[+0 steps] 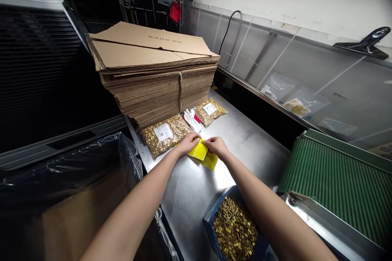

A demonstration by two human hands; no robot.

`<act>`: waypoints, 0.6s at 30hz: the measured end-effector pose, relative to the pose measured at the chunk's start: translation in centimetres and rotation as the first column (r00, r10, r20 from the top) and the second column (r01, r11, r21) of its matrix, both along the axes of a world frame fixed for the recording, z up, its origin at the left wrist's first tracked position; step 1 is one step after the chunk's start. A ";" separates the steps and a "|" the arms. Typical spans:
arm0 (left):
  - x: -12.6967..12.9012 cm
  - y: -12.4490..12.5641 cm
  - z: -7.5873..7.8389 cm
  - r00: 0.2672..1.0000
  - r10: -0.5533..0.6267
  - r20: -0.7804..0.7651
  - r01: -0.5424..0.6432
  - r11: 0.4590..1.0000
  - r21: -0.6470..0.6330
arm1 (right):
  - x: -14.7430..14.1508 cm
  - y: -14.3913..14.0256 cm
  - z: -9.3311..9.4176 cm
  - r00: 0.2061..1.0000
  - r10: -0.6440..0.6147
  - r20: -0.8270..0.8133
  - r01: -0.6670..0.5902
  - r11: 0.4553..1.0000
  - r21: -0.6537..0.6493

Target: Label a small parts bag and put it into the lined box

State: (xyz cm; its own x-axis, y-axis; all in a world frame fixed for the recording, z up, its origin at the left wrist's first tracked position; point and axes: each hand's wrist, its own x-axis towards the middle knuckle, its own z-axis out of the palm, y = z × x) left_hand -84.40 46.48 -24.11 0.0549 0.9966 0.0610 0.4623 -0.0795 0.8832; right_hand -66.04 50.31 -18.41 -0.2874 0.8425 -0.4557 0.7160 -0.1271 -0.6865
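Yellow sheeting is held over the metal table in the head view, pinched by the fingers of the left hand at ten o'clock and the right hand at two; at five, a blue bin is seen.

A shiny grey metal table is loaded with a strapped stack of flat brown cardboard, two clear plastic bags of gold-coloured pieces, white fabric gloves and an open blue container.
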 end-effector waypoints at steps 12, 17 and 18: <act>0.5 0.2 1.7 0.980 0.126 0.156 -0.117 0.991 -0.064 | 2.8 -2.9 1.4 0.887 0.148 0.438 -0.238 0.959 0.158; 0.7 -0.2 4.1 0.997 0.064 0.036 -0.064 0.998 -0.003 | 3.6 -1.5 3.0 0.888 0.153 0.435 -0.213 0.973 0.093; 0.9 -0.3 5.0 0.999 0.039 0.006 -0.039 0.999 0.022 | 3.9 -1.0 3.5 0.895 0.146 0.422 -0.202 0.975 0.093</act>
